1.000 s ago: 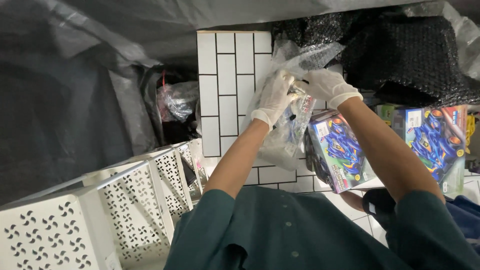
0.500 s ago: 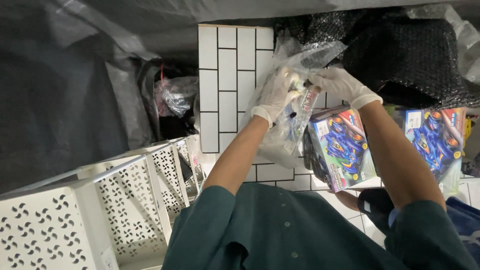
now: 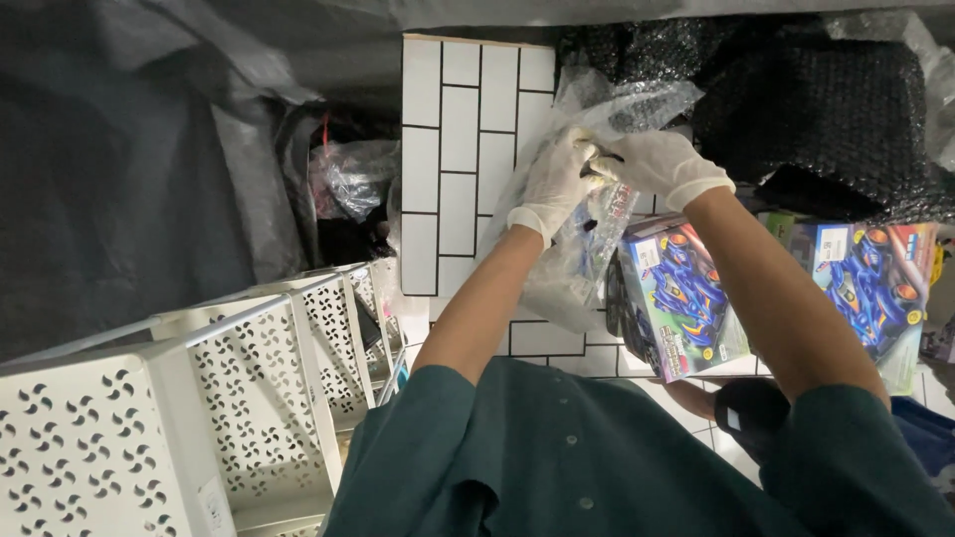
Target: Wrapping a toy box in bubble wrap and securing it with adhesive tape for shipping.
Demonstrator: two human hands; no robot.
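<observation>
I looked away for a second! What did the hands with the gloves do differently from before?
Not much. The right hand slid back toward the left hand, so both now pinch the top of the clear plastic bag close together. Neither let go. The toy car boxes and the white perforated rack stayed put.

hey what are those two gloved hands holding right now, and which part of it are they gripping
Both hands hold a clear plastic bag with small parts inside. The left hand and right hand pinch it together near its upper end; the rest hangs below over the tiled table.
</observation>
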